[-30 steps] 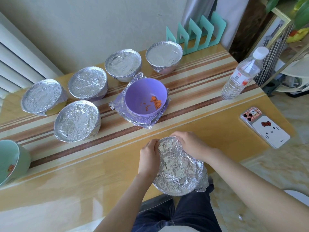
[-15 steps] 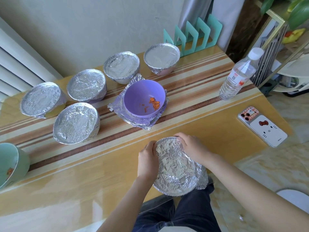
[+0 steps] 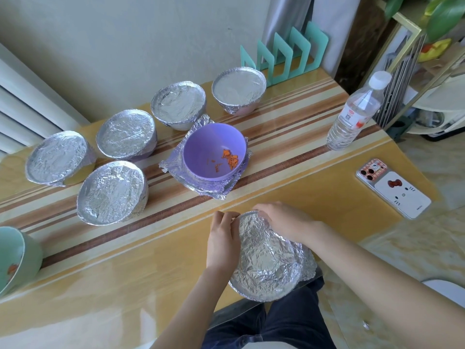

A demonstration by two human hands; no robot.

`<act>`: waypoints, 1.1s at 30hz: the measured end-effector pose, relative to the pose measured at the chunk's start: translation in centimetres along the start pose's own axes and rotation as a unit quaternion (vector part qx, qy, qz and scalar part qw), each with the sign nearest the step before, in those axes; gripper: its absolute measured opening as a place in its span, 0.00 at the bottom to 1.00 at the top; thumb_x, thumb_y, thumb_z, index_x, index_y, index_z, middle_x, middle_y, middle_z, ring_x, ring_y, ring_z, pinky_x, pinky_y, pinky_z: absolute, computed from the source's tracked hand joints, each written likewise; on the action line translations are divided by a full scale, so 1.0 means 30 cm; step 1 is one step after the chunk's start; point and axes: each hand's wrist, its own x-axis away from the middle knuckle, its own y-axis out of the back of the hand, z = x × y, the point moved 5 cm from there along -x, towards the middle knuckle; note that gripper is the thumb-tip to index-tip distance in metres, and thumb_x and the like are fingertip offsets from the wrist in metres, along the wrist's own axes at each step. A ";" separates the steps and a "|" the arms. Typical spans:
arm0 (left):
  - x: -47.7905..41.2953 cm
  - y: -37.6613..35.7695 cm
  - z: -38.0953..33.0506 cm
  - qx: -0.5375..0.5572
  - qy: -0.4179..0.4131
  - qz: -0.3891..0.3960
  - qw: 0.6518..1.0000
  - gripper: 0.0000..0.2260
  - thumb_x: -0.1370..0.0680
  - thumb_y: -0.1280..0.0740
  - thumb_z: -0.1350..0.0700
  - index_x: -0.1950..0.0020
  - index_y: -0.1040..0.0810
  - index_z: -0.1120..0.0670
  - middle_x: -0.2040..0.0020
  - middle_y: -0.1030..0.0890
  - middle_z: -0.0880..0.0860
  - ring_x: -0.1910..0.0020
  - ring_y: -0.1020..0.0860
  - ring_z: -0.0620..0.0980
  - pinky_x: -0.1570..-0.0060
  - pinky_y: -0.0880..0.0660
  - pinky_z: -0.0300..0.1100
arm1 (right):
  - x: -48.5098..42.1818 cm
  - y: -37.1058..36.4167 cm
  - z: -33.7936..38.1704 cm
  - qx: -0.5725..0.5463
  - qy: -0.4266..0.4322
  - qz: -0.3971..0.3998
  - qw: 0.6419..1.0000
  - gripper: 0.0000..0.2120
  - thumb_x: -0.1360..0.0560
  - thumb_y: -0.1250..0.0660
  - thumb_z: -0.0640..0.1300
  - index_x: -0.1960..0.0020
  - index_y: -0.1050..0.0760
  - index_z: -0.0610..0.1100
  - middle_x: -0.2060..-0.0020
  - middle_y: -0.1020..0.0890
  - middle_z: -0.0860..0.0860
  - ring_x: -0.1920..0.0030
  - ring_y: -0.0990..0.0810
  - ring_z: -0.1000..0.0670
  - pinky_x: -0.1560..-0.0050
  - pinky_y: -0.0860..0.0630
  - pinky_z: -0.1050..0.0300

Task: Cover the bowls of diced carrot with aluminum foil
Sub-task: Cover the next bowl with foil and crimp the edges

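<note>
Striped wooden table point(image 3: 289, 137); bowls of carrot, most foil-covered.
Foil-wrapped bowl point(image 3: 264, 258) sat at the table edge, nearer the person than the purple bowl point(image 3: 214, 152); left hand point(image 3: 222, 238) and right hand point(image 3: 284, 222) curled round its foil rim; purple bowl uncovered on a foil sheet point(image 3: 171, 165).

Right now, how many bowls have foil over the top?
6 foil-covered bowls: four in the back row, one before them at left, one at the near edge. None looks hidden.
</note>
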 end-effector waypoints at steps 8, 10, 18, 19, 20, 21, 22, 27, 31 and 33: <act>-0.018 -0.009 0.000 -0.004 0.006 -0.014 1.000 0.05 0.23 0.37 0.66 0.54 0.22 0.60 0.58 0.29 0.53 0.62 0.30 0.51 0.62 0.39 0.33 | -0.043 0.006 0.044 0.063 0.010 -0.021 0.998 0.23 0.26 0.44 0.27 0.37 0.26 0.45 0.53 0.18 0.41 0.54 0.20 0.41 0.58 0.26 0.49; -0.015 -0.008 -0.005 0.002 0.008 -0.012 1.000 0.05 0.22 0.37 0.65 0.54 0.22 0.60 0.58 0.30 0.52 0.62 0.30 0.50 0.61 0.39 0.33 | -0.048 0.003 0.034 0.044 0.012 -0.020 0.999 0.17 0.23 0.43 0.30 0.40 0.25 0.44 0.55 0.19 0.46 0.57 0.21 0.44 0.65 0.29 0.54; -0.010 -0.011 -0.008 -0.001 0.019 -0.013 1.000 0.05 0.22 0.38 0.64 0.53 0.23 0.60 0.57 0.30 0.52 0.60 0.28 0.53 0.63 0.37 0.35 | -0.036 -0.033 -0.035 -0.047 0.000 -0.024 0.999 0.13 0.23 0.43 0.29 0.47 0.24 0.41 0.49 0.18 0.42 0.49 0.18 0.43 0.50 0.22 0.44; -0.010 -0.011 -0.010 0.001 0.019 -0.014 1.000 0.05 0.22 0.38 0.64 0.53 0.23 0.60 0.57 0.30 0.52 0.61 0.28 0.53 0.63 0.38 0.35 | -0.039 -0.033 -0.040 -0.057 0.000 -0.026 0.998 0.13 0.23 0.43 0.29 0.47 0.24 0.41 0.50 0.17 0.42 0.52 0.17 0.47 0.51 0.21 0.47; -0.009 -0.011 -0.010 0.003 0.018 -0.015 1.000 0.05 0.22 0.38 0.64 0.53 0.23 0.60 0.57 0.30 0.52 0.61 0.28 0.54 0.63 0.37 0.35 | -0.038 -0.030 -0.042 -0.063 -0.001 -0.030 0.998 0.11 0.21 0.43 0.32 0.46 0.24 0.41 0.53 0.17 0.44 0.59 0.18 0.54 0.56 0.21 0.57; -0.007 -0.010 -0.009 0.004 0.018 -0.016 1.000 0.05 0.22 0.38 0.63 0.53 0.23 0.60 0.57 0.30 0.52 0.61 0.27 0.54 0.63 0.36 0.36 | -0.033 -0.024 -0.042 -0.069 -0.001 -0.033 0.997 0.11 0.20 0.43 0.36 0.43 0.24 0.42 0.57 0.18 0.47 0.67 0.23 0.60 0.63 0.26 0.65; -0.004 -0.009 -0.006 0.002 0.020 -0.018 1.000 0.05 0.21 0.38 0.63 0.52 0.23 0.59 0.56 0.30 0.52 0.61 0.27 0.54 0.63 0.35 0.38 | -0.027 -0.017 -0.041 -0.079 -0.004 -0.038 0.996 0.12 0.18 0.44 0.40 0.40 0.25 0.43 0.62 0.19 0.49 0.74 0.29 0.61 0.70 0.32 0.68; 0.005 -0.009 0.005 -0.043 0.040 -0.015 0.998 0.06 0.20 0.41 0.59 0.50 0.25 0.57 0.54 0.30 0.52 0.59 0.27 0.56 0.66 0.33 0.44 | -0.006 -0.031 -0.062 -0.071 -0.020 -0.019 0.997 0.15 0.18 0.46 0.37 0.34 0.29 0.42 0.56 0.18 0.49 0.66 0.22 0.62 0.62 0.28 0.70; -0.007 -0.008 0.003 -0.046 0.013 -0.006 0.999 0.04 0.21 0.39 0.59 0.51 0.25 0.57 0.54 0.30 0.51 0.54 0.28 0.55 0.60 0.35 0.42 | -0.010 -0.022 -0.055 -0.056 -0.018 -0.004 0.998 0.20 0.20 0.46 0.31 0.30 0.33 0.42 0.35 0.25 0.46 0.36 0.25 0.50 0.37 0.32 0.61; -0.017 -0.013 -0.005 -0.038 -0.017 0.007 0.999 0.04 0.22 0.38 0.59 0.51 0.25 0.57 0.55 0.31 0.49 0.54 0.28 0.53 0.58 0.33 0.42 | -0.015 -0.025 -0.050 -0.038 -0.008 0.007 0.999 0.23 0.20 0.47 0.30 0.28 0.35 0.44 0.34 0.26 0.46 0.33 0.28 0.51 0.34 0.33 0.59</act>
